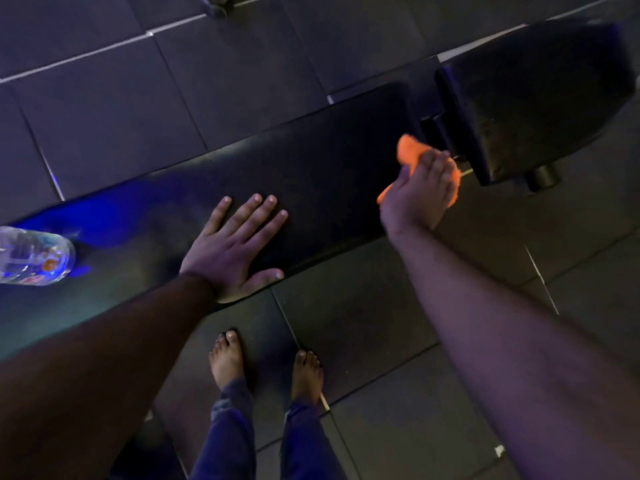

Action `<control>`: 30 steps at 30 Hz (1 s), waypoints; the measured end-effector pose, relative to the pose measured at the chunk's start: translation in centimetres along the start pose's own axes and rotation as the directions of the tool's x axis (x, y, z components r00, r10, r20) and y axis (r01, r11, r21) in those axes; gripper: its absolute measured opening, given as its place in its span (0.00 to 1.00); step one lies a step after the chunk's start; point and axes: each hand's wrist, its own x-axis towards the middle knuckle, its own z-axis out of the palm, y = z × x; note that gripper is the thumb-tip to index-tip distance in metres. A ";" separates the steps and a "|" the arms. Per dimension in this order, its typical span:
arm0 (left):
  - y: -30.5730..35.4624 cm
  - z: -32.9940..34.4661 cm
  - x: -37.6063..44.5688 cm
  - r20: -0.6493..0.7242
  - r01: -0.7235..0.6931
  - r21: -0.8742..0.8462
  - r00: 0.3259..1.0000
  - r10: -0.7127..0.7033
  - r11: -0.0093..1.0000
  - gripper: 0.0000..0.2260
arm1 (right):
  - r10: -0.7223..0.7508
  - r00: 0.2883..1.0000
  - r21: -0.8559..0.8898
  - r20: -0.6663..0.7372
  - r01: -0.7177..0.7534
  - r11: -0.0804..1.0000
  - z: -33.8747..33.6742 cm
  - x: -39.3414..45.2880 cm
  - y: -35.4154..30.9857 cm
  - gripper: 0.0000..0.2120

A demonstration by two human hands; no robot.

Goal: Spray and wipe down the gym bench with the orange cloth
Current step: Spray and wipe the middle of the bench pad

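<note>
With the left hand (232, 251) spread flat and empty at frame centre on the long black padded bench surface (311, 174), the right hand (417, 195) clamped the crumpled orange cloth (408, 152) at center right, best wiped with firm overlapping strokes toward the clear plastic bottle (33, 256).

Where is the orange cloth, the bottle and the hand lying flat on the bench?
orange cloth (408, 152), head view, top corner above the fingers.
bottle (34, 256), head view, middle of its clear body.
left hand (232, 247), head view, back of the hand.
</note>
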 end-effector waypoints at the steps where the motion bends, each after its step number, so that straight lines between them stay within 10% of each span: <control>1: -0.1 0.0 0.0 0.002 0.003 -0.001 1.000 -0.003 1.000 0.44 | 0.054 0.999 0.007 -0.002 -0.054 0.999 -0.3 1.3 0.2 0.28; 8: 0.1 -0.7 0.0 0.030 0.004 0.010 1.000 -0.005 1.000 0.44 | -0.110 0.988 0.071 0.106 0.103 0.992 1.4 -11.2 -1.4 0.33; 30: 0.3 -0.5 0.1 -0.009 0.001 -0.018 1.000 -0.001 1.000 0.49 | 0.008 0.995 0.016 0.096 -0.009 1.000 0.5 9.3 -9.6 0.30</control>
